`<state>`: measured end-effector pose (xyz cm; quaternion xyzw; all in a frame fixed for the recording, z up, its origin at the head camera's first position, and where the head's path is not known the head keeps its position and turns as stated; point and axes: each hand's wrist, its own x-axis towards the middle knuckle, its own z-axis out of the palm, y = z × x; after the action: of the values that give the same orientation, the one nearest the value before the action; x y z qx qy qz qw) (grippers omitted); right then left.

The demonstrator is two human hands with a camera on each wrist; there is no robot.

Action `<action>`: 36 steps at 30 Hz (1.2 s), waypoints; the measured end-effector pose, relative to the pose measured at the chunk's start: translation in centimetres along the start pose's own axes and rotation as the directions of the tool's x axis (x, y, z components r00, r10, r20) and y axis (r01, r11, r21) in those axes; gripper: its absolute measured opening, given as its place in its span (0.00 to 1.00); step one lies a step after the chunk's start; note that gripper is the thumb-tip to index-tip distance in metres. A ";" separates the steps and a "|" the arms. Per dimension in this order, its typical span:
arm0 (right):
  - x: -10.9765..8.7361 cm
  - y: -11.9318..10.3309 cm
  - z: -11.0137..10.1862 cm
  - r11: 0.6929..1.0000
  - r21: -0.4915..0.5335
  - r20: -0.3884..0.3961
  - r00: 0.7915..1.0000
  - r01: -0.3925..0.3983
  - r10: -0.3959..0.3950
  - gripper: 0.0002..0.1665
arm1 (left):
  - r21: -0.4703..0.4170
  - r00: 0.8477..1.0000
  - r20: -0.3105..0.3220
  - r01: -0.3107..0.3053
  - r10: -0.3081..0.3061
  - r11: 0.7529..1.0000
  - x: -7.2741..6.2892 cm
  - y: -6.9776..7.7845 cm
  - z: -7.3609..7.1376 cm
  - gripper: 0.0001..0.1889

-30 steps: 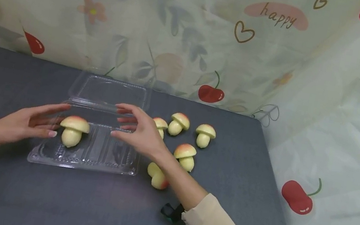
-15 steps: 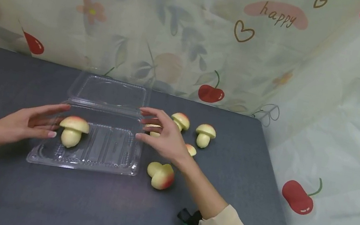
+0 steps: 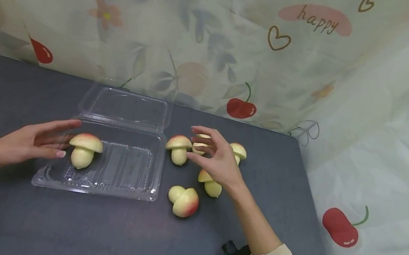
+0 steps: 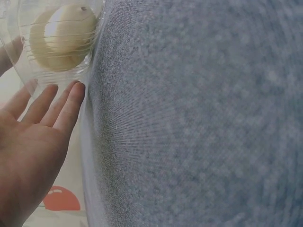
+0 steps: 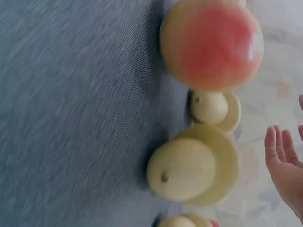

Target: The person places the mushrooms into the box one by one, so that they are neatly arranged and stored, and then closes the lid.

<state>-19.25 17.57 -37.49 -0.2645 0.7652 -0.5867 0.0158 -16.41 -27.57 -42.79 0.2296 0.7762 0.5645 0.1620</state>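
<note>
A clear plastic clamshell box (image 3: 127, 168) lies with its lid (image 3: 130, 107) folded back. One toy mushroom (image 3: 82, 154), cream with a reddish cap, lies in its left part. My left hand (image 3: 35, 141) rests at the box's left side, fingers extended along the wall; the left wrist view shows the mushroom (image 4: 66, 33) through the plastic. My right hand (image 3: 223, 162) hovers over the loose mushrooms, fingers slightly bent and holding nothing. It partly covers one mushroom (image 3: 199, 148) at the back. Near it are another mushroom (image 3: 178, 150) and a lower one (image 3: 211, 185).
A mushroom lying on its side (image 3: 185, 202) is closest to the front, right of the box. Another mushroom (image 3: 239, 152) stands farther right. The dark grey table (image 3: 107, 233) meets a printed curtain (image 3: 213, 33) at the back and right.
My right hand has moved right, from above the box to over the loose mushrooms. My left hand and the mushroom in the box stay in place.
</note>
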 end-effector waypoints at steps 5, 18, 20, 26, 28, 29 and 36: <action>-0.8 -0.9 -1.2 1.000 -0.017 -0.027 1.000 -0.012 0.012 0.34 | 0.003 1.000 0.002 0.000 0.000 1.000 0.0 -0.1 0.0 0.41; -2.6 -1.3 -4.0 0.989 -0.137 -0.119 0.992 -0.062 0.046 0.33 | 0.006 1.000 0.002 0.010 -0.010 1.000 0.1 0.1 -0.1 0.41; -2.8 -1.1 -4.2 0.987 -0.151 -0.130 0.991 -0.054 0.034 0.32 | 0.009 1.000 0.001 0.010 -0.010 1.000 0.2 0.1 -0.1 0.41; -3.5 -0.5 -4.8 0.966 -0.250 -0.174 0.984 -0.068 0.024 0.30 | 0.013 1.000 -0.003 0.008 -0.008 1.000 0.1 0.1 0.0 0.41; -3.7 -0.3 -5.0 0.956 -0.283 -0.189 0.982 -0.079 0.025 0.30 | 0.017 1.000 -0.002 0.010 -0.010 1.000 0.0 0.0 0.0 0.40; -3.7 -0.2 -5.2 0.951 -0.298 -0.194 0.981 -0.083 0.024 0.29 | 0.020 1.000 -0.002 0.011 -0.011 1.000 0.0 0.0 0.0 0.41; -4.0 2.1 -6.8 0.937 -0.341 -0.225 0.974 -0.071 -0.008 0.30 | 0.033 1.000 -0.004 0.025 -0.024 0.999 0.2 0.2 0.0 0.41</action>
<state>-18.85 25.68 -38.43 -0.1834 0.8576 -0.4684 -0.1075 -16.50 -27.42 -42.60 0.2219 0.7885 0.5497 0.1638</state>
